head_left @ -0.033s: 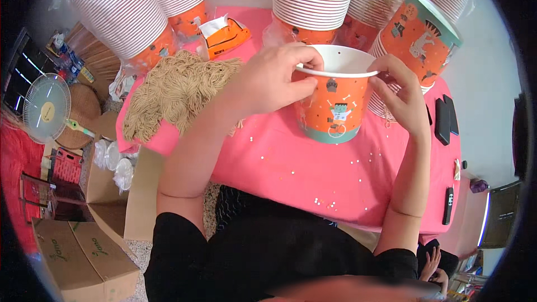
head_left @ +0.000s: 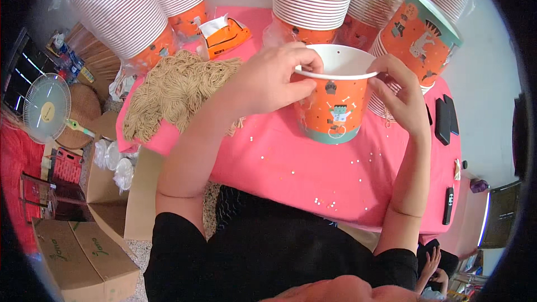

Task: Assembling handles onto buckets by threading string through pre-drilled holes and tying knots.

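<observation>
A round orange paper bucket [head_left: 321, 109] with a white rim and teal base stands upright on the pink table before me, a cartoon figure on its front. A small dark hole shows in its white far inner wall, near the rim. My left hand [head_left: 282, 75] grips the rim's left side, fingers curled inside and thumb outside. At the right side of the rim, my right hand [head_left: 400, 92] pinches the edge between thumb and fingers; whether something thin is also between them cannot be seen. Left of the bucket lies a heap of beige cords [head_left: 173, 95].
Tall stacks of buckets [head_left: 313, 0] line the back of the pink table [head_left: 279, 179]. Another orange bucket [head_left: 419, 45] tops a stack at right. An orange tissue pack [head_left: 226, 39], dark phones [head_left: 443, 120] and scattered white bits lie about. Cardboard boxes [head_left: 84, 257] and a fan [head_left: 47, 109] stand left.
</observation>
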A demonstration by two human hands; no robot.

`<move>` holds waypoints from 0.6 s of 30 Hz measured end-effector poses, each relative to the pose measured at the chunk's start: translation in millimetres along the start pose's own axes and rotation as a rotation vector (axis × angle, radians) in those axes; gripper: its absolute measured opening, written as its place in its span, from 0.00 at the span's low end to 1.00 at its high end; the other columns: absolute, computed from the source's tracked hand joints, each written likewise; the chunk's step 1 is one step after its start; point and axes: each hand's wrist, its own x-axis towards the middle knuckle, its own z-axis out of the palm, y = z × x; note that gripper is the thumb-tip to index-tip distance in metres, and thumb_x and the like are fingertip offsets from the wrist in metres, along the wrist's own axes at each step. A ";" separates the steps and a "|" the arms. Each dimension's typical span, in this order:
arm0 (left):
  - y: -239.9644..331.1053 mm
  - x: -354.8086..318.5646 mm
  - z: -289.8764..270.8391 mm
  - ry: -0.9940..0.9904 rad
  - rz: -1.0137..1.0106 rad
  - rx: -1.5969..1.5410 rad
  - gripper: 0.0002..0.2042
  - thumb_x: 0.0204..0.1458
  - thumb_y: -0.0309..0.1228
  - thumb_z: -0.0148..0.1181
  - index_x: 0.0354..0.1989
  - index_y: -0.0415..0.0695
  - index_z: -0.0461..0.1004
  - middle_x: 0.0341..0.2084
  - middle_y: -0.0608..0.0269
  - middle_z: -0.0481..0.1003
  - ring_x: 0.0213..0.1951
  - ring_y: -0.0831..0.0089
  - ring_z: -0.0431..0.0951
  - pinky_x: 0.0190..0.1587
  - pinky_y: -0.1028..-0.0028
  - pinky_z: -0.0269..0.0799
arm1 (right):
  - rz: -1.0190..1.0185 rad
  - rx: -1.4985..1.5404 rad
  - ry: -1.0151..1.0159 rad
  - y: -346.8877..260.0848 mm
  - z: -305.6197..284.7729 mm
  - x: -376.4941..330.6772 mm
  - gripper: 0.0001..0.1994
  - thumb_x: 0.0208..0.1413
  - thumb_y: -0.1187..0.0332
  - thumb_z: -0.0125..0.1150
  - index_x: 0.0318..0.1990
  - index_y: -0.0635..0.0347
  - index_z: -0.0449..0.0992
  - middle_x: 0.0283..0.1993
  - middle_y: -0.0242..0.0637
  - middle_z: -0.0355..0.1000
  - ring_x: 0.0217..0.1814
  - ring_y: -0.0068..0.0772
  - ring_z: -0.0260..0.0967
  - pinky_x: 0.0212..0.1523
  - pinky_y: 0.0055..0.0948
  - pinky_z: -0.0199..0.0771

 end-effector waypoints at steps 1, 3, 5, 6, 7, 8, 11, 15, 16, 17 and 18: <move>3.5 -1.9 -2.2 -0.001 -0.002 0.000 0.09 0.47 0.25 0.59 0.37 0.40 0.72 0.32 0.61 0.73 0.36 0.68 0.75 0.40 0.71 0.71 | -0.103 -0.006 0.023 -2.2 2.3 1.2 0.06 0.51 0.77 0.61 0.37 0.67 0.73 0.34 0.37 0.69 0.36 0.29 0.68 0.35 0.24 0.69; 9.4 -7.2 -3.7 -0.140 -0.013 0.150 0.09 0.47 0.27 0.58 0.36 0.41 0.72 0.32 0.61 0.73 0.35 0.67 0.75 0.39 0.70 0.70 | -0.147 -0.031 0.006 -7.2 6.2 1.5 0.07 0.50 0.78 0.62 0.37 0.67 0.73 0.36 0.38 0.69 0.37 0.33 0.69 0.37 0.27 0.70; 8.6 -8.5 -4.5 -0.178 -0.004 0.202 0.08 0.47 0.27 0.57 0.36 0.41 0.72 0.32 0.61 0.73 0.34 0.67 0.75 0.38 0.70 0.70 | -0.160 -0.061 -0.030 -9.3 9.0 0.4 0.08 0.48 0.79 0.63 0.37 0.66 0.73 0.40 0.39 0.70 0.42 0.38 0.71 0.42 0.32 0.71; 8.5 -8.3 -5.0 -0.216 0.009 0.253 0.08 0.47 0.27 0.57 0.36 0.41 0.72 0.32 0.61 0.73 0.34 0.67 0.75 0.37 0.70 0.70 | -0.159 -0.062 -0.030 -9.7 9.1 0.9 0.08 0.48 0.79 0.63 0.37 0.66 0.73 0.40 0.39 0.70 0.42 0.38 0.71 0.42 0.32 0.71; 7.1 -8.4 -5.4 -0.216 0.010 0.253 0.08 0.47 0.27 0.57 0.36 0.41 0.72 0.32 0.61 0.73 0.34 0.67 0.75 0.37 0.70 0.70 | -0.171 -0.072 -0.039 -9.8 9.1 2.0 0.09 0.47 0.79 0.63 0.37 0.66 0.73 0.40 0.40 0.70 0.43 0.40 0.71 0.43 0.33 0.71; 4.8 -8.9 -5.6 -0.228 0.019 0.229 0.08 0.47 0.27 0.57 0.36 0.42 0.72 0.33 0.61 0.73 0.33 0.66 0.75 0.37 0.69 0.70 | -0.182 -0.083 -0.048 -10.4 9.1 2.4 0.09 0.47 0.79 0.63 0.37 0.66 0.73 0.40 0.40 0.70 0.43 0.41 0.71 0.44 0.34 0.71; 6.0 -8.1 -7.6 -0.283 -0.009 0.194 0.08 0.46 0.27 0.57 0.36 0.42 0.71 0.33 0.61 0.74 0.33 0.65 0.75 0.36 0.69 0.70 | -0.218 -0.122 -0.033 -12.1 12.5 2.1 0.10 0.46 0.79 0.64 0.38 0.65 0.73 0.40 0.40 0.70 0.44 0.41 0.71 0.44 0.34 0.71; 4.7 -9.7 -5.2 -0.276 -0.014 0.148 0.08 0.47 0.27 0.57 0.35 0.42 0.71 0.32 0.62 0.74 0.33 0.63 0.75 0.35 0.69 0.69 | -0.168 -0.095 -0.011 -11.3 15.1 -0.3 0.10 0.46 0.79 0.64 0.38 0.65 0.73 0.40 0.39 0.70 0.44 0.41 0.71 0.43 0.34 0.71; 4.3 -9.6 -4.6 -0.277 -0.012 0.147 0.08 0.47 0.27 0.57 0.35 0.42 0.71 0.32 0.62 0.74 0.33 0.63 0.75 0.35 0.69 0.69 | -0.149 -0.085 -0.008 -10.5 15.4 -0.4 0.10 0.46 0.79 0.63 0.38 0.65 0.73 0.40 0.39 0.70 0.44 0.41 0.71 0.43 0.33 0.71; 4.4 -9.8 -3.8 -0.257 -0.002 0.168 0.07 0.46 0.28 0.58 0.34 0.42 0.71 0.31 0.62 0.73 0.32 0.64 0.75 0.35 0.69 0.69 | -0.131 -0.076 -0.005 -10.1 15.5 -0.5 0.10 0.47 0.79 0.63 0.38 0.65 0.73 0.40 0.39 0.70 0.44 0.41 0.71 0.43 0.33 0.71; 4.6 -10.2 -2.6 -0.238 0.008 0.187 0.07 0.46 0.29 0.58 0.33 0.42 0.71 0.31 0.63 0.73 0.31 0.64 0.75 0.34 0.68 0.69 | -0.129 -0.076 -0.005 -9.8 16.1 -0.7 0.10 0.47 0.79 0.63 0.38 0.65 0.73 0.40 0.39 0.70 0.44 0.41 0.71 0.43 0.33 0.71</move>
